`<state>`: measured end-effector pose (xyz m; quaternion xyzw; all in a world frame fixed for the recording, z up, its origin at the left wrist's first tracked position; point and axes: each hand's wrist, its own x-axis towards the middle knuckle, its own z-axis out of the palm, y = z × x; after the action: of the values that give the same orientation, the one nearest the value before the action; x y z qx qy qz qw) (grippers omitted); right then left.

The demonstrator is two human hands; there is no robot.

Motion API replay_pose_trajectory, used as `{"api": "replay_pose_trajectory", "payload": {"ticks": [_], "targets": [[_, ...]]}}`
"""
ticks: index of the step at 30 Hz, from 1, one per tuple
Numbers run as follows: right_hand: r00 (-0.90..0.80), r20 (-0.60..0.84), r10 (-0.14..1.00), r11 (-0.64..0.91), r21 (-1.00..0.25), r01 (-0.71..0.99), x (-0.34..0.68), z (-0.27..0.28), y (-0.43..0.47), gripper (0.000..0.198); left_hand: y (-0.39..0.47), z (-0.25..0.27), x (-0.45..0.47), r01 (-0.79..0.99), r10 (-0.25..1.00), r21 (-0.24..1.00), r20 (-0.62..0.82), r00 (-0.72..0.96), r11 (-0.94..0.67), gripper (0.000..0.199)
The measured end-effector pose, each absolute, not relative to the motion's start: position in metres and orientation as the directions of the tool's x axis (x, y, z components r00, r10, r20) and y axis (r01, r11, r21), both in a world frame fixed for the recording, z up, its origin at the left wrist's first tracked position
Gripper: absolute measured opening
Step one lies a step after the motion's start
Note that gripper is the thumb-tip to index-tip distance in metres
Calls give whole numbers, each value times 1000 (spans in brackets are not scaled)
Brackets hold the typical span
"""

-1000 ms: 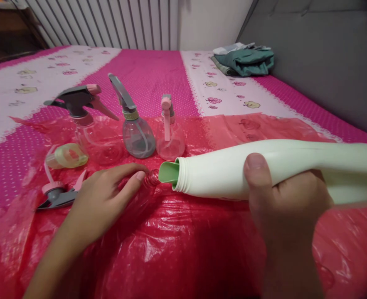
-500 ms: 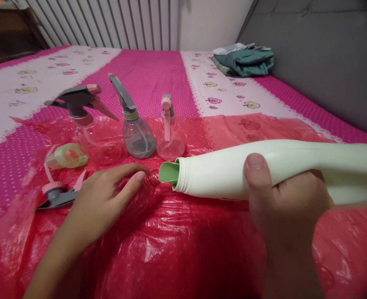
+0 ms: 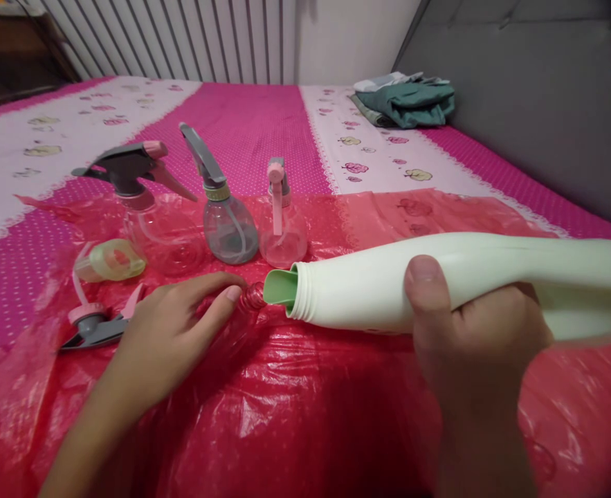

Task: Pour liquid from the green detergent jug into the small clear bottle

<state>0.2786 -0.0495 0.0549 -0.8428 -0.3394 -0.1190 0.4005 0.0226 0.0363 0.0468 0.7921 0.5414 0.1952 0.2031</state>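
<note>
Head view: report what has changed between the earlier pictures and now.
Nothing beyond a very slight shift of the whole picture; nothing was taken hold of or let go. The right hand still grips the pale jug, its green spout by the clear bottle; the left hand stays at that bottle's neck.

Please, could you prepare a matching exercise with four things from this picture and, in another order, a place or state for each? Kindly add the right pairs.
1. Pale jug
2. Clear bottle
3. Loose spray head
4. Folded cloths

A. Lies on the red sheet, pink collar upward
B. In a pile near the grey panel
C. Gripped by the right hand
D. Neck at the green spout, by the left hand's fingertips

Pairs: 1-C, 2-D, 3-A, 4-B
</note>
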Motion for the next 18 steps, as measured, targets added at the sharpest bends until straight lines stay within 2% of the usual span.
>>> {"api": "replay_pose_trajectory", "payload": {"ticks": [18], "targets": [[684, 563, 463, -417, -543, 729, 278, 54, -49, 78, 37, 46, 22, 777, 935, 532, 90, 343, -337, 58]]}}
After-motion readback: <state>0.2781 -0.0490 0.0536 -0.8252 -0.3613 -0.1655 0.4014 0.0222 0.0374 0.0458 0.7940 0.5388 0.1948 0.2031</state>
